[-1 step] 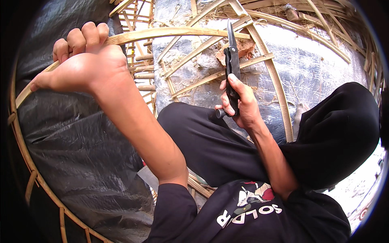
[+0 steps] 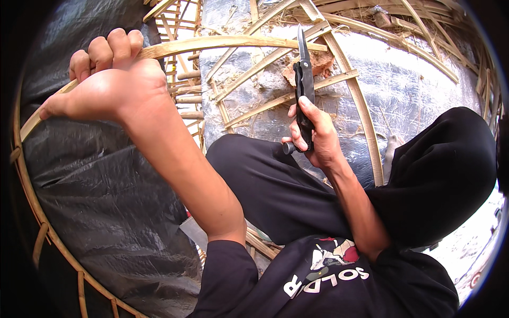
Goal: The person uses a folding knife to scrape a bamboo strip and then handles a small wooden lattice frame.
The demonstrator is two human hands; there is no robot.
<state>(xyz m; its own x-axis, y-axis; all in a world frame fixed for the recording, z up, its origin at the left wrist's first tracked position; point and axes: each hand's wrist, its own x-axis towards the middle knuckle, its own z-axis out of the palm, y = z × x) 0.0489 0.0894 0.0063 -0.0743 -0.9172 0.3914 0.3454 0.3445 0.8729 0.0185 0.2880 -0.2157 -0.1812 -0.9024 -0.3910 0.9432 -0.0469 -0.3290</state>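
Up at the left, my left hand (image 2: 114,74) is closed around a long, pale, slightly curved bamboo strip (image 2: 212,43). One part of the strip runs out to the right from the fist, and the other passes down past the thumb to the left. My right hand (image 2: 316,130) grips the black handle of an open folding knife (image 2: 304,79), in the middle of the view. Its blade points away from me and crosses the strip near the right end. Whether blade and strip touch, I cannot tell.
Under the knife lies a reddish-brown chunk (image 2: 322,64). Several split bamboo strips (image 2: 363,122) lie crossed on a shiny grey sheet (image 2: 424,74). Black plastic sheeting (image 2: 116,196) hangs at the left beside a curved bamboo pole (image 2: 58,241). My bent legs (image 2: 435,175) are close below.
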